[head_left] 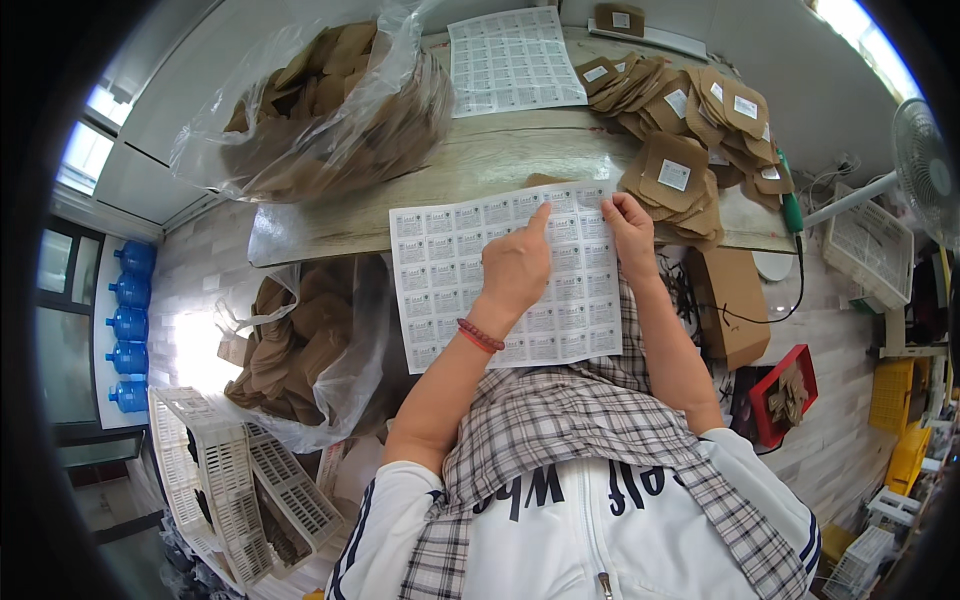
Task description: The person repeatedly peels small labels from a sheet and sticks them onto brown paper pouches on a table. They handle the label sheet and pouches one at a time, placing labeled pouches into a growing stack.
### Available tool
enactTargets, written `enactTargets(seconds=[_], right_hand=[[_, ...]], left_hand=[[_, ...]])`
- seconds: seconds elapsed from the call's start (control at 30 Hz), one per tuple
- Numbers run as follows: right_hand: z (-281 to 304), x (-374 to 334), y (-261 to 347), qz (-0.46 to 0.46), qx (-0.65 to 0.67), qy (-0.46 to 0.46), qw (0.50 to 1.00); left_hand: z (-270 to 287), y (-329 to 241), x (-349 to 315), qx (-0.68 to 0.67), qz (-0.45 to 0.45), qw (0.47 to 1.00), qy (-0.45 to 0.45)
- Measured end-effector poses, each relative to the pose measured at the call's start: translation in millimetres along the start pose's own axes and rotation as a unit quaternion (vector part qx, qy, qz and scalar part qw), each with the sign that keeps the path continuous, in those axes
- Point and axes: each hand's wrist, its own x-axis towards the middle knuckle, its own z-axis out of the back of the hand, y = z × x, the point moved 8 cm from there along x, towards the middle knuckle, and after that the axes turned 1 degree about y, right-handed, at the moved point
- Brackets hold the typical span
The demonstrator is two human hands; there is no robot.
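A white sheet of labels [440, 300], printed in a grid, is held up in front of my body at the table's near edge. My right hand [630, 225] pinches its upper right corner between thumb and fingers. Over the front of the sheet lies my left hand [517, 262], its index finger stretched out and touching a label near the top edge. The other left fingers look curled, and the thumb is hidden. Just right of the sheet sits a pile of brown cardboard-coloured pieces [672, 205], the top one bearing a white label.
On the table [520, 140] are a plastic bag [330, 120] of brown pieces, another label sheet [515, 60] and more labelled pieces [690, 105]. A green-handled tool [791, 210] hangs at the right edge. Below are a second bag [310, 345], a cardboard box [728, 305] and white crates [225, 480].
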Motion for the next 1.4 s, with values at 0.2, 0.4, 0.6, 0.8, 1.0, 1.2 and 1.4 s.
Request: enactTargets(seconds=[0.2,0.4,0.6,0.8,1.0,1.2,1.4], right_hand=[[-5.0,-1.4,4.3,0.003,-0.001,0.002,1.0],[-3.4,-2.5,4.9,-0.001,-0.012,0.004,1.0],[-2.7,-0.9,3.2,0.004,-0.012,0.005,1.0],[-0.5,1.6,-3.3,0.009,-0.013,0.012,1.0],[0.2,0.0,0.6,0.008,-0.017,0.004,1.0],[-4.5,0.0,0.1,0.008,0.006,0.015,1.0],[-0.6,-1.2,1.4,0.004,-0.005,0.006,1.0]], left_hand=[[-1.1,27.8,-9.2,-0.01,0.027,1.0,-0.001],[7.7,31.9,-11.9,-0.021,0.04,0.999,-0.028],[18.2,54.3,-17.5,-0.002,0.078,0.997,-0.026],[10.5,65.9,-22.6,-0.007,0.089,0.996,-0.029],[31.7,83.7,-26.3,0.014,0.127,0.991,-0.046],[25.0,98.9,-31.8,0.043,0.118,0.992,-0.034],[51.6,104.0,-37.1,0.039,0.167,0.983,-0.063]])
